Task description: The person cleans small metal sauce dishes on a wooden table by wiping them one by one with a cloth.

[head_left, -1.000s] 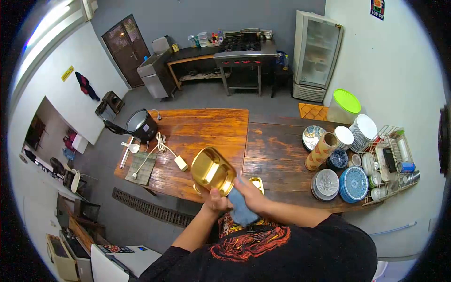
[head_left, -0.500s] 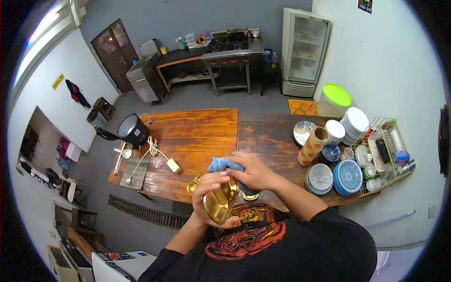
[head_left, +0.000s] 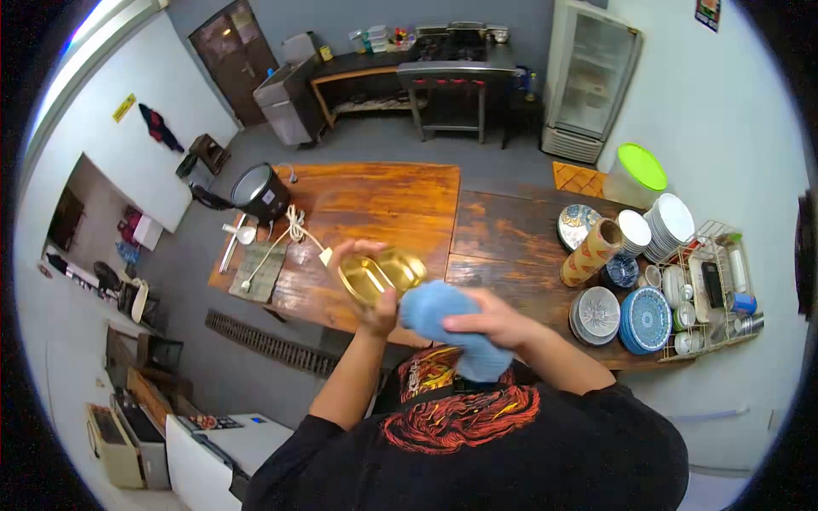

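Note:
My left hand (head_left: 372, 315) grips a shiny gold dish (head_left: 402, 269) with rounded compartments, held above the table's front edge with its hollow side showing. Some of my left fingers are hidden behind the dish. A blue cloth (head_left: 439, 308) is bunched in my right hand (head_left: 498, 320), just to the right of the dish. Part of the cloth hangs down in front of my shirt. The cloth's upper edge lies close to the dish's rim; whether they touch I cannot tell.
On the wooden table (head_left: 503, 230), a black rice cooker (head_left: 260, 194) and a white extension cord (head_left: 296, 223) are at the left. Stacked blue plates (head_left: 645, 320), glass plates (head_left: 596, 316), a patterned cylinder (head_left: 591, 252) and a dish rack (head_left: 711, 289) crowd the right.
The gold dish has turned so its inside shows and moved up and slightly left. My right hand has drawn the cloth away from it, right and down. The camera view has shifted.

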The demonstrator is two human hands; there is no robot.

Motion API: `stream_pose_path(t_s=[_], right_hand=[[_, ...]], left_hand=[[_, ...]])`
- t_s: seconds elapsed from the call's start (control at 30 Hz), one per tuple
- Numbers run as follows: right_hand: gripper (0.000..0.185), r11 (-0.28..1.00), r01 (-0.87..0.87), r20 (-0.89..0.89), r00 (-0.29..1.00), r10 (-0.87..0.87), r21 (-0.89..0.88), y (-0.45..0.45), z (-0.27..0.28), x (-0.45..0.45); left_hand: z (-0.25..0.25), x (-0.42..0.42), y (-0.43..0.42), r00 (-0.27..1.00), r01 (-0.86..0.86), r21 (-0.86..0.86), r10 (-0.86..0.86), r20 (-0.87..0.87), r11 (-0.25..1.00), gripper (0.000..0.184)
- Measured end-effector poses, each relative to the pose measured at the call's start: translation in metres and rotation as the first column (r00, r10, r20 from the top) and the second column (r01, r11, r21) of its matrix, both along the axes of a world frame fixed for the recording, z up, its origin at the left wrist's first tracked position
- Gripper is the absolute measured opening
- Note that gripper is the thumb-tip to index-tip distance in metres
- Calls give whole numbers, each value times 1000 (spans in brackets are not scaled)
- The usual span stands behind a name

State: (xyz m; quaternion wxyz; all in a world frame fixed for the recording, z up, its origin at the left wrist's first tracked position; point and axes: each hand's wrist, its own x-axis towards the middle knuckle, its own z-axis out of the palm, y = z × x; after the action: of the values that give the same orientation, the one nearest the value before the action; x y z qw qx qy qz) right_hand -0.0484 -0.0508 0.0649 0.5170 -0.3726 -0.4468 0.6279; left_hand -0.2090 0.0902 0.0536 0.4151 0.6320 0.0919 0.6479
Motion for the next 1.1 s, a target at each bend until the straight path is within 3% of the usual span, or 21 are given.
stream_pose_path(t_s=[0.07,0.1,0.13,0.17,0.23,0.27,0.33,0.5,0.6,0.67,0.7,0.77,0.8,0.83,0.87,0.93,1.0,1.07,1.1], right_hand=[[33,997,2,92,996,-10,82,-5,4,19],[33,997,-12,90,996,5,75,-2,10,18],[33,976,148,212,961,-179,158,0,17,18],[33,921,292,312,877,-366,259,3,22,18],[37,717,356,497,537,-682,599,16,27,10],[37,718,360,500,534,-682,595,18,30,4],[38,787,214,750,239,-616,578,20,36,-7],[37,758,115,731,205,-651,642,25,13,-44],[24,884,57,843,280,-460,463,27,5,-41],[27,904,-10,810,448,-378,427,33,-4,-31],[27,906,-7,810,452,-375,424,33,-5,-27],[30,989,91,536,832,-141,118,31,-7,-17],[32,996,76,314,948,-58,-47,31,-8,-12],[33,979,19,60,998,-7,-201,29,-9,-9],[33,979,19,60,998,-8,-202,28,-10,-8],[36,977,203,392,896,-209,58,26,-12,-3],[39,887,274,600,659,-454,371,26,-12,-3],[35,906,141,859,286,-423,399,13,0,-15],[35,898,143,855,274,-439,416,8,-6,-21]], left_hand=[[-2,-5,1,988,147,-244,-128,89,959,70],[-6,-7,-1,990,133,-251,-113,89,959,70],[-10,-9,-4,944,324,-377,-272,186,868,65],[-14,-9,-7,862,506,-470,-406,304,724,60],[-10,-2,-19,839,543,-523,-413,353,657,57],[-5,3,-26,814,581,-565,-422,400,586,55],[0,12,-36,760,647,-628,-424,493,432,51],[-18,19,-40,896,444,-696,-298,331,564,48],[-32,15,-33,903,427,-681,-328,279,595,47],[-41,10,-30,906,414,-661,-356,229,626,48],[-41,8,-28,907,410,-666,-356,226,623,48],[-39,3,-22,848,527,-600,-419,324,602,47],[-38,1,-19,812,582,-562,-449,372,588,47],[-37,1,-19,773,635,-520,-479,416,572,47],[-35,1,-20,772,635,-520,-479,417,571,47],[-23,4,-22,776,631,-529,-442,451,568,46],[-12,7,-19,778,626,-531,-409,477,571,46],[-13,13,-15,812,579,-531,-383,440,618,45],[-17,14,-16,848,524,-546,-344,402,654,43]])
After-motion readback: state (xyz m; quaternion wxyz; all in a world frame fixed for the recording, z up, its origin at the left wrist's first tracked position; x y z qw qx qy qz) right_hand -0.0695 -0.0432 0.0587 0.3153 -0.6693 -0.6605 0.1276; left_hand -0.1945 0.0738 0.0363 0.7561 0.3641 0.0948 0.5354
